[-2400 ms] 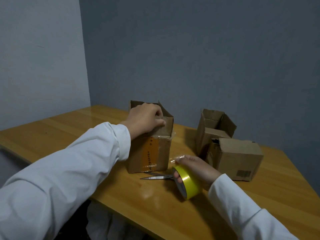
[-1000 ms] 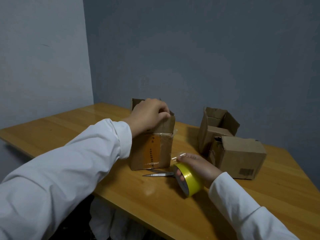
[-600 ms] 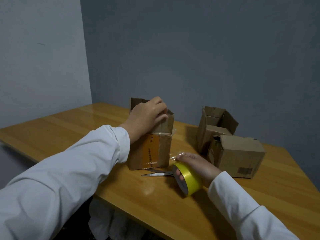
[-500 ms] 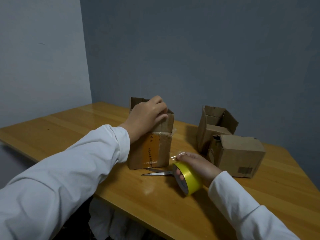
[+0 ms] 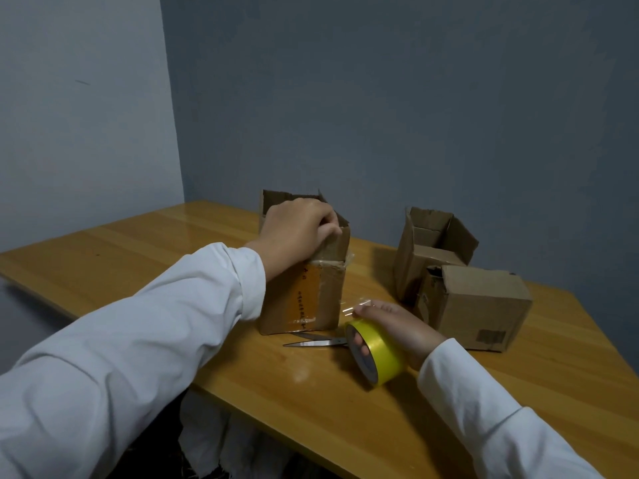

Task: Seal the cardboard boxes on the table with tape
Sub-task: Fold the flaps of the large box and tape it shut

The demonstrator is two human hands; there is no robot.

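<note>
Left hand (image 5: 297,229) grips box (image 5: 304,292) flaps; right hand (image 5: 397,326) holds tape (image 5: 377,354). Risk: released flaps reopen; loose tape end sticks to itself.

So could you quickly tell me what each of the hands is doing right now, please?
Left hand: grips a top flap of the open brown cardboard box.
Right hand: holds the yellow tape roll.

Wooden table (image 5: 138,257): varnished, glossy, light glare in centre of frame. Three boxes: matt brown corrugated cardboard; centre box (image 5: 325,299) with shiny orange label, clear glossy tape remnants, frayed edges; closed box (image 5: 484,305) at right scuffed. Tape roll (image 5: 380,354): glossy yellow plastic. Scissors (image 5: 314,341): bright smooth metal blades. Sleeves (image 5: 155,340): white matt cloth. Walls (image 5: 380,98): matt paint.
</note>
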